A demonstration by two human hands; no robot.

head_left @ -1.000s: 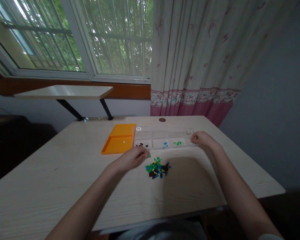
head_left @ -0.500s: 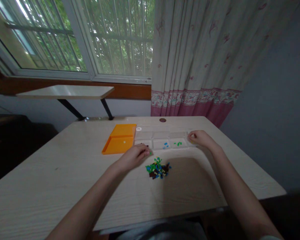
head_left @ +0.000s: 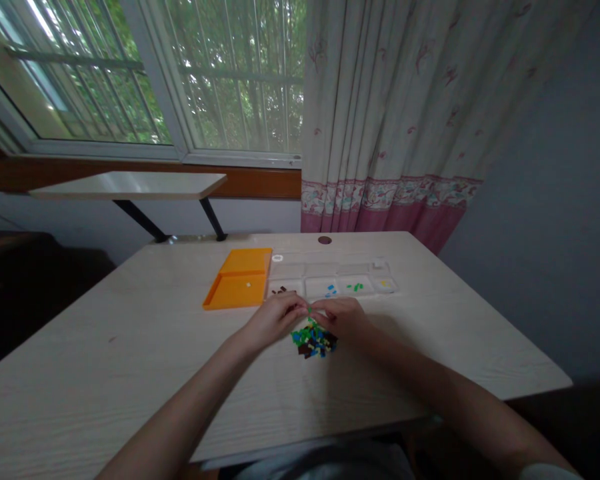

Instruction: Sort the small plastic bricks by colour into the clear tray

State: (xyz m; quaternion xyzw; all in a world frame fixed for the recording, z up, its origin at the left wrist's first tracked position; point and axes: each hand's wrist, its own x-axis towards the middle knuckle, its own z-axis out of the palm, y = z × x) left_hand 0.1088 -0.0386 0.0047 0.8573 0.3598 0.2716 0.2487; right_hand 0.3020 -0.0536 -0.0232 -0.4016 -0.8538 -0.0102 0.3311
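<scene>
My left hand (head_left: 275, 320) and my right hand (head_left: 345, 317) meet just above the far side of a mixed pile of tiny building blocks (head_left: 314, 340). A small green building block (head_left: 309, 310) shows between their fingertips, and both hands are closed in a pinch on it. Green, blue, brown and pale yellow blocks make up the pile. Behind the hands lies a clear compartment tray (head_left: 306, 288). Its front compartments hold brown blocks (head_left: 282, 291), blue blocks (head_left: 331, 291), green blocks (head_left: 355, 287) and yellow blocks (head_left: 384, 284), from left to right.
An open orange case (head_left: 235, 291) with a small white piece (head_left: 249, 285) in it sits left of the clear tray. A raised shelf (head_left: 130, 185) stands at the table's back left. Past the wooden table (head_left: 145, 360) are a window and a curtain (head_left: 390, 133).
My right hand has come from the tray's right-end compartment back to my left hand over the pile, and now pinches the green block too. Yellow blocks in that compartment are uncovered.
</scene>
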